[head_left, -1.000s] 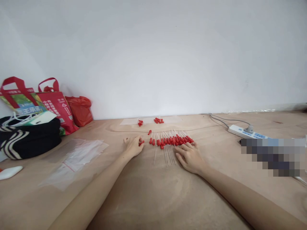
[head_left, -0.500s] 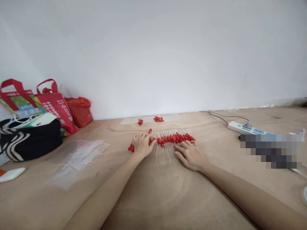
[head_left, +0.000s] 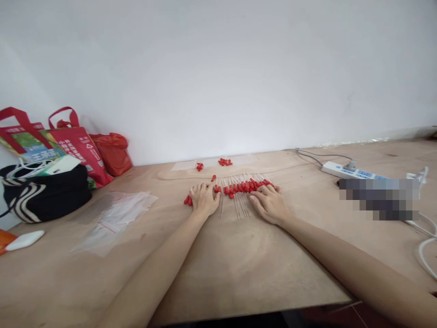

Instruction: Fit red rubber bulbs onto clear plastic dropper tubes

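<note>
Several thin glass droppers with red rubber bulbs lie in a row on the wooden table, their clear stems pointing away and toward me. At the row's left end my left hand rests palm down, fingers spread, next to a few bulbs. One loose red bulb lies just beyond its fingertips, and more red bulbs sit to its left. My right hand lies over the right end of the row, fingers stretched and touching the bulbs. Whatever is under both palms is hidden.
Clear plastic bags lie at left, near a black striped pouch and red shopping bags. Two small heaps of red bulbs lie toward the wall. A power strip with cables stands at right. The table's front edge shows below.
The view has tilted, showing the table's front edge. My right hand has moved forward onto the row's right end. My left hand has shifted slightly, uncovering a few bulbs by its fingers.
</note>
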### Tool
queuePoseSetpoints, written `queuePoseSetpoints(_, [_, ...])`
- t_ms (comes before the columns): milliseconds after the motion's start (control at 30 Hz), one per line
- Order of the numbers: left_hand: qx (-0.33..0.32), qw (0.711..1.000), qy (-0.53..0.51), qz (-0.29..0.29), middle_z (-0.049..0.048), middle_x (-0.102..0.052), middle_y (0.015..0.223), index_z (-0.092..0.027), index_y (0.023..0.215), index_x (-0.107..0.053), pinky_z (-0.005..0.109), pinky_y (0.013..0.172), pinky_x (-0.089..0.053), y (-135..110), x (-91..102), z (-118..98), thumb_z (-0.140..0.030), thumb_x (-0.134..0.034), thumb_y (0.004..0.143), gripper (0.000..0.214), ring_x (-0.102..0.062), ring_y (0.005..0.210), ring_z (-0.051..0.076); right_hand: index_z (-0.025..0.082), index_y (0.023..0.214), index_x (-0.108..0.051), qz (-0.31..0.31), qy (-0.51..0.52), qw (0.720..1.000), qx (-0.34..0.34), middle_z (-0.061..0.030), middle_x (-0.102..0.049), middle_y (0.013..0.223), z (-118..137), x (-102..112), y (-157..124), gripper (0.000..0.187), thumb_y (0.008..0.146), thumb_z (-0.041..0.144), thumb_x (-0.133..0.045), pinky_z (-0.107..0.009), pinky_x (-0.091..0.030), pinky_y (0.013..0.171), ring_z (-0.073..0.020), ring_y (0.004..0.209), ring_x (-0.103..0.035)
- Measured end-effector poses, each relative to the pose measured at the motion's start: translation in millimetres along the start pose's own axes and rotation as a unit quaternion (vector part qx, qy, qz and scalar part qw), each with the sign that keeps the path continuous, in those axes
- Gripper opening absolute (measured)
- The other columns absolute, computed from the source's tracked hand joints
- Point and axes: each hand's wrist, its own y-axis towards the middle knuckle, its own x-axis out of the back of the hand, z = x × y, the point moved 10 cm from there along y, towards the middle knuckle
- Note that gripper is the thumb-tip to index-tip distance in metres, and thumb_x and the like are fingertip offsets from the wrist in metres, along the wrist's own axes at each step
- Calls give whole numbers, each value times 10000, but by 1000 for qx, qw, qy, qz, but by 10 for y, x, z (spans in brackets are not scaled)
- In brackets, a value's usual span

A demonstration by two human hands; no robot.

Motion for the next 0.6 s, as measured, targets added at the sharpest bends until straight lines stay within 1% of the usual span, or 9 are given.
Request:
queuePoseSetpoints(200, [-11,1000,-6,-8,85,-565,972,-207,963,-567,480,893,-227,47,2,-53,-396,-506,751,291,-460,943,265,230,841,-642,-49,-16,998,-27,-37,-584,827,34,54,79,336,871,361,-334,-340,-201,762,-162,808,-443])
queuePoseSetpoints(400, [-51,999,-16,-2,74,-560,987,-206,817,-588,451,893,-251,65,-21,-135,-310,-478,765,160,-453,972,243,224,778,-646,-82,-17,996,-38,-37,-583,800,120,79,142,328,863,350,-355,-347,-196,758,-158,796,-441])
queuePoseSetpoints(600, [-51,998,-21,-11,73,-574,990,-194,774,-587,439,896,-260,58,-7,-134,-281,-492,747,132,-454,979,243,216,749,-647,-92,-7,994,-53,-38,-582,787,64,99,138,339,864,344,-354,-344,-194,754,-158,795,-436])
